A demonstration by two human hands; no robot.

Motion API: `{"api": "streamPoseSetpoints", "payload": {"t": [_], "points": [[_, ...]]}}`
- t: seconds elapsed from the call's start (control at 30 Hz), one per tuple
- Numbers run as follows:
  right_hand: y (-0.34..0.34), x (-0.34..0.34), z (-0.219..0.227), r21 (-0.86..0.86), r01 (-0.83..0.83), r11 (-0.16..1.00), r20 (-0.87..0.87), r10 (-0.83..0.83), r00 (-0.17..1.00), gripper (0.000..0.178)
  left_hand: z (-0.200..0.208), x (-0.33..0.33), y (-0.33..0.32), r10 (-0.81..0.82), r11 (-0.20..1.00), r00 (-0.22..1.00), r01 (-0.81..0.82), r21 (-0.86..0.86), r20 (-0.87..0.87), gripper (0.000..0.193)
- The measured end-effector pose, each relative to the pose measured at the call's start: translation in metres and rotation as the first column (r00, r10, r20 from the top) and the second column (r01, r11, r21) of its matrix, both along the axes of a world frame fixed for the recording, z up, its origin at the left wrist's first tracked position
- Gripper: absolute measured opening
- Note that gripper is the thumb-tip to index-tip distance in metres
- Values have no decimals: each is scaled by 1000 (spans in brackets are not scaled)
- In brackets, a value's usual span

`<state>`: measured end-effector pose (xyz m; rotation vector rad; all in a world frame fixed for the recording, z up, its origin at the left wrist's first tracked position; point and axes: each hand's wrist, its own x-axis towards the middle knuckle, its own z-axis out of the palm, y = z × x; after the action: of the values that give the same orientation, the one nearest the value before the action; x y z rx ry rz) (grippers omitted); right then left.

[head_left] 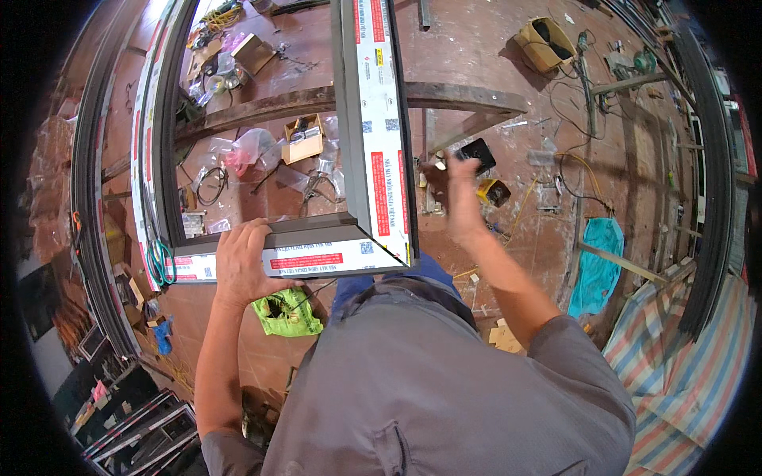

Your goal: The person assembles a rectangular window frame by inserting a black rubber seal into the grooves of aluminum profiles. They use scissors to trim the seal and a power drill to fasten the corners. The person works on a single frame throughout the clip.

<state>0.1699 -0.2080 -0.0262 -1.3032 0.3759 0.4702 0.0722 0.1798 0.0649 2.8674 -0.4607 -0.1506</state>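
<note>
A dark grey metal frame (308, 230), faced with white-and-red protective film, lies in front of me across a wooden beam (278, 107). My left hand (242, 262) is wrapped over its near rail, fingers on the top and thumb along the near side. At the near right corner, a mitred joint (386, 247) shows a thin dark line. My right hand (463, 194) is raised just right of the frame, apart from it. Motion smears its fingers, so what they hold, if anything, cannot be made out. Beyond it is a black tray-like object (478, 155).
A yellow-and-black item (494, 192) is below the right hand. Cardboard boxes (543, 46), plastic bags and cables litter the floor. A teal loop (160, 263) hangs at the frame's left corner. Long dark profiles (709, 198) stand right, above a striped sheet (683, 357). A green bag (287, 312) lies below.
</note>
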Motion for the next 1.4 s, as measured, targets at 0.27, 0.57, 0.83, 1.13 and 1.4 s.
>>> {"api": "streamPoseSetpoints", "payload": {"t": [0.27,0.57,0.83,1.13,1.4], "points": [[55,-13,-33,118,-39,992,-8,40,999,103,-8,-4,-4,4,1000,999,-4,5,39,102],[59,-14,-22,-204,108,973,321,-37,946,62,-6,-5,-3,-4,1000,996,1,25,91,100],[24,-31,34,-910,69,408,344,653,674,24,-11,-8,1,25,999,997,-28,45,73,101],[18,-19,8,-936,222,273,351,760,547,22,-13,-19,-6,91,995,987,-94,19,135,99],[29,-19,9,-941,165,296,327,660,677,29,-15,-23,0,91,994,984,-98,38,152,98]]}}
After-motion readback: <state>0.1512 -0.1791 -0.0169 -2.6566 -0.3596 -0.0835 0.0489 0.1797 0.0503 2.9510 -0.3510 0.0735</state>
